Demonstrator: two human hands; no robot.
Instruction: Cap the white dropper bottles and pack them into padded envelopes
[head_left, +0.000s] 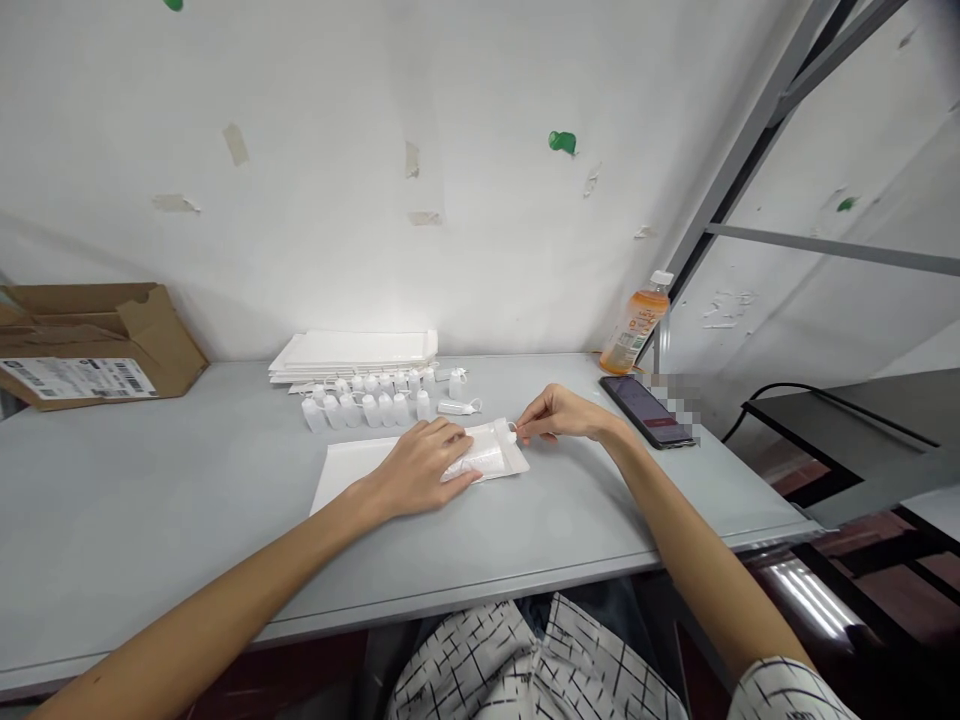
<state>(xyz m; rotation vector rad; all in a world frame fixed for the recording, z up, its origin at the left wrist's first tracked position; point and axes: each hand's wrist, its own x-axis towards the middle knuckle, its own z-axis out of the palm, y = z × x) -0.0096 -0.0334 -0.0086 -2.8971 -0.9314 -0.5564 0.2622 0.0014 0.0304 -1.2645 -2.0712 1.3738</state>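
Observation:
A white padded envelope lies flat on the grey table, its mouth toward the right. My left hand rests on it with fingers stretched out, holding nothing. At the envelope's mouth, my right hand pinches the capped end of a small white dropper bottle; most of that bottle is hidden. Behind the envelope, several small white dropper bottles stand in rows. One clear bottle lies on its side at their right end.
A stack of white envelopes lies against the wall. An open cardboard box sits at the far left. On the right are an orange drink bottle and a phone. The table's front edge runs close to my body.

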